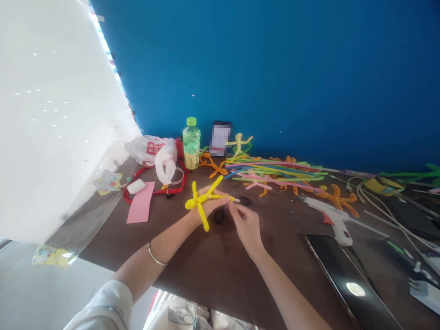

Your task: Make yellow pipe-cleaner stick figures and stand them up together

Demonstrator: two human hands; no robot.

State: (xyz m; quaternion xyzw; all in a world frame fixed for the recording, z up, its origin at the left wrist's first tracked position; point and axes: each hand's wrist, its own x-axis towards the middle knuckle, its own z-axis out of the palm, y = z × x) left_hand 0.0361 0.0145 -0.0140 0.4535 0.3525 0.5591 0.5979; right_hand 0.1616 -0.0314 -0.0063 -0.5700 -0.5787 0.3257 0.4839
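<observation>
A yellow pipe-cleaner figure (202,200) with a rounded head and outstretched limbs lies across my left hand (215,204), whose fingers are closed on its leg end. My right hand (246,225) pinches the pale tip of that same limb with thumb and forefinger, to the right of my left hand. Behind and below the hands lies a dark pair of scissors (244,200), partly hidden by them. Both hands are just above the dark brown table (220,270).
Loose colored pipe cleaners (275,170) and orange figures (338,199) lie at the back. A green-capped bottle (191,144), plastic bag (151,149) and pink paper (140,204) are left. A glue gun (332,217), large phone (347,275) and white cables (373,201) lie right.
</observation>
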